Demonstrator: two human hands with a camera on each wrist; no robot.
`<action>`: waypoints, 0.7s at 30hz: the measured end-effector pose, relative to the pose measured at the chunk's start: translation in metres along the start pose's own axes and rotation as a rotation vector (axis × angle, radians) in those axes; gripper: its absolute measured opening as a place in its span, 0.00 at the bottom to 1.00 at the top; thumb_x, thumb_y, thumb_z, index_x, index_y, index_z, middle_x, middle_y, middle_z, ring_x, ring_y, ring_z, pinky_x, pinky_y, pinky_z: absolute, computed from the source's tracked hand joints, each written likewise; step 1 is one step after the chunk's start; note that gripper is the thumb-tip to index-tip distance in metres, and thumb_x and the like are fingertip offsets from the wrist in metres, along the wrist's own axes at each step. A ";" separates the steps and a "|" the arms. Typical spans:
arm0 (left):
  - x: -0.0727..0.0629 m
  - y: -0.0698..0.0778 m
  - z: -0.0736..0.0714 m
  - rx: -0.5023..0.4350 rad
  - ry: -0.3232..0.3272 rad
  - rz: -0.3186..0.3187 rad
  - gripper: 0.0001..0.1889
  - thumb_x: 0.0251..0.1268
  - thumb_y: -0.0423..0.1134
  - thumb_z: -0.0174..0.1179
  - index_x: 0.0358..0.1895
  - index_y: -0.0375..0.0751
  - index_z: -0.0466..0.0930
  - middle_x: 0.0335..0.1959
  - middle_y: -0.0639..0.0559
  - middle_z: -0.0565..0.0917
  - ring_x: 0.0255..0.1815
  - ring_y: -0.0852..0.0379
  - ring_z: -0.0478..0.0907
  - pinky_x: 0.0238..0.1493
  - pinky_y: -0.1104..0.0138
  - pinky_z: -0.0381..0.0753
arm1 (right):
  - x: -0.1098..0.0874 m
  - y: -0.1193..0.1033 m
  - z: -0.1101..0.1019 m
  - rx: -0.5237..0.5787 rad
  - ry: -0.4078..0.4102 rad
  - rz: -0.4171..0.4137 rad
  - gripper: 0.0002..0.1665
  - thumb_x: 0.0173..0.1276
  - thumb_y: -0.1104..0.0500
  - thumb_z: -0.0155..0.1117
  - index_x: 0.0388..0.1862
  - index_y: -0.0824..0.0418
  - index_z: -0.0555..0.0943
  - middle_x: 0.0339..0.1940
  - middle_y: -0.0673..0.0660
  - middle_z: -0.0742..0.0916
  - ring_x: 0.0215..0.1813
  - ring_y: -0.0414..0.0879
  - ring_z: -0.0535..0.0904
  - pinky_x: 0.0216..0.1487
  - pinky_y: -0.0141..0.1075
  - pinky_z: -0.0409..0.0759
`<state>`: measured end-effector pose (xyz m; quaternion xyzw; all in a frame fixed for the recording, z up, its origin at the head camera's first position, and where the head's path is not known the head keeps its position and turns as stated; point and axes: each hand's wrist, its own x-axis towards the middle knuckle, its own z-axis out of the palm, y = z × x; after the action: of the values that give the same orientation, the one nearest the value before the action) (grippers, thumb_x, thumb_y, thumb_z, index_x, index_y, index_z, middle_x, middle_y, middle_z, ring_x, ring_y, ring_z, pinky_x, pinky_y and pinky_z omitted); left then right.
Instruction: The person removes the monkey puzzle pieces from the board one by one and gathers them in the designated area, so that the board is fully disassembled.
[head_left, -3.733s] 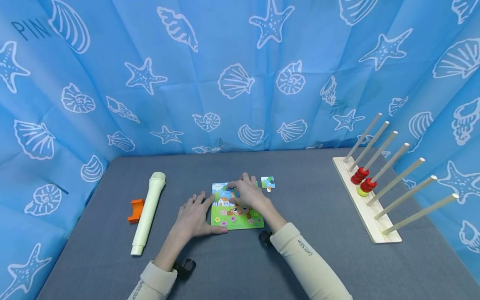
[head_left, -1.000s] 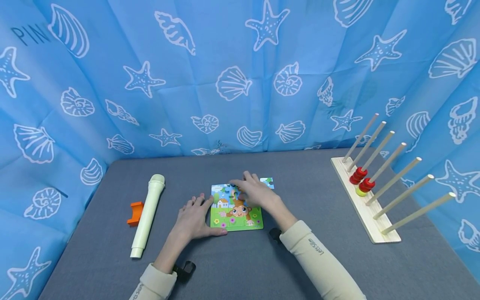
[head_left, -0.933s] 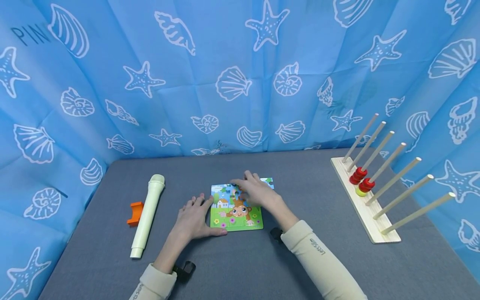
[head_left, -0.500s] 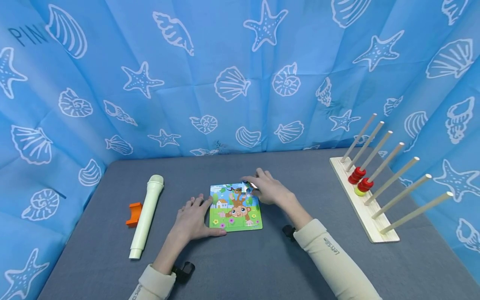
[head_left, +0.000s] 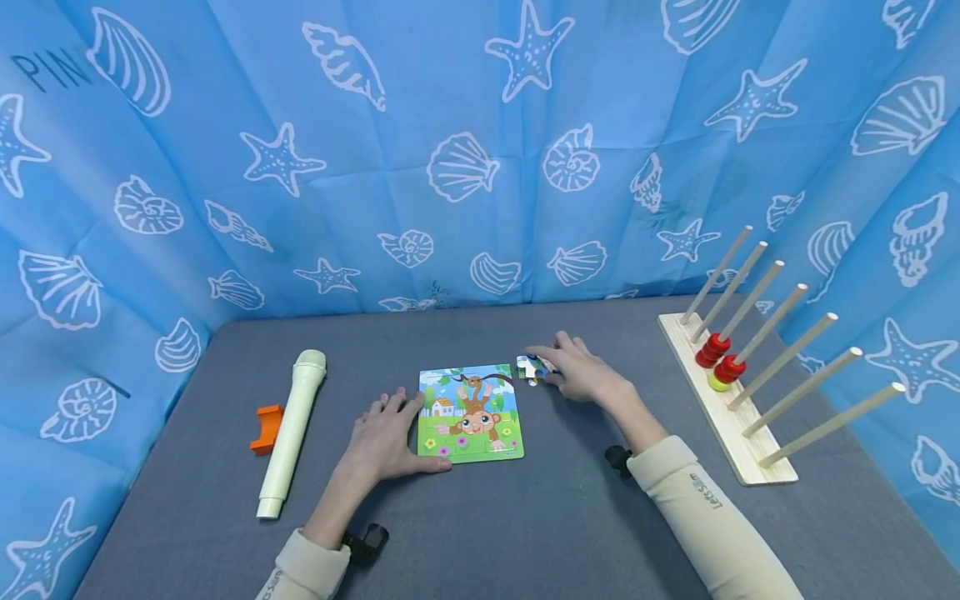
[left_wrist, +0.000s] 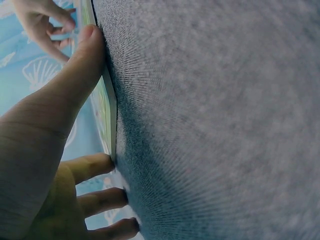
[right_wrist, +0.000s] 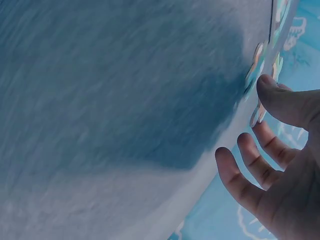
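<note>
Head view: A blue fabric curtain (head_left: 360, 208), creased and printed with white shells and starfish, stands behind a grey cloth-covered table (head_left: 510, 533). A flat, square, glossy puzzle (head_left: 470, 414) lies on the table between the hands. The left hand (head_left: 386, 437) is spread wide, straight fingers against the left edge of the puzzle, thumb along its near edge. The right hand (head_left: 585, 375), just beyond the upper right corner, pinches a puzzle piece (head_left: 546, 364) narrowly between thumb and index finger, over a knobbed loose piece (head_left: 527, 372). Half a second ago the right hand was over that corner; it has since moved right, exposing the picture there. The left hand is unmoved. The puzzle shows an upside-down brown monkey, a small house, green grass and flowers. At left lie a smooth cream microphone-shaped tube (head_left: 292, 433) and an orange arched block (head_left: 267, 429); at right stands a pale wooden peg rack (head_left: 723, 400) with red discs (head_left: 712, 351).

Left wrist view: The left thumb rests on the puzzle's thin edge; the cloth weave is fine and ribbed.

Right wrist view: Thin piece edges show at the thumb tip; which one is gripped cannot be told here. The other fingers are separated.
</note>
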<state>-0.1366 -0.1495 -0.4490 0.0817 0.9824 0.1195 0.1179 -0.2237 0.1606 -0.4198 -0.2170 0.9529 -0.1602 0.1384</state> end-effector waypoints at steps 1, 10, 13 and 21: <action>0.000 0.000 0.000 0.000 -0.001 -0.001 0.59 0.44 0.74 0.72 0.78 0.44 0.64 0.78 0.31 0.64 0.78 0.27 0.60 0.68 0.31 0.67 | -0.001 0.003 -0.001 0.000 0.000 0.001 0.32 0.78 0.63 0.59 0.78 0.50 0.69 0.56 0.62 0.74 0.48 0.52 0.67 0.38 0.42 0.68; 0.000 -0.001 0.000 -0.012 -0.011 -0.001 0.60 0.44 0.74 0.72 0.79 0.44 0.63 0.79 0.31 0.63 0.79 0.26 0.58 0.69 0.30 0.65 | -0.008 0.021 -0.006 0.011 -0.010 0.018 0.31 0.78 0.65 0.56 0.78 0.51 0.69 0.55 0.63 0.74 0.49 0.53 0.67 0.38 0.43 0.68; 0.000 -0.001 0.000 -0.014 -0.010 -0.002 0.60 0.44 0.74 0.72 0.79 0.44 0.63 0.79 0.31 0.63 0.79 0.26 0.58 0.69 0.30 0.65 | -0.009 0.027 -0.006 0.005 -0.019 0.033 0.31 0.78 0.66 0.56 0.78 0.52 0.69 0.56 0.64 0.74 0.49 0.54 0.67 0.39 0.44 0.68; 0.001 -0.002 0.001 -0.008 -0.016 -0.005 0.60 0.44 0.74 0.72 0.79 0.44 0.62 0.79 0.31 0.62 0.79 0.26 0.58 0.68 0.30 0.66 | -0.008 0.035 -0.003 -0.016 -0.029 0.082 0.33 0.78 0.64 0.57 0.79 0.53 0.67 0.61 0.68 0.74 0.55 0.58 0.71 0.46 0.52 0.74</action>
<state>-0.1375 -0.1509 -0.4508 0.0798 0.9812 0.1224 0.1263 -0.2303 0.1948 -0.4279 -0.1814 0.9601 -0.1438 0.1568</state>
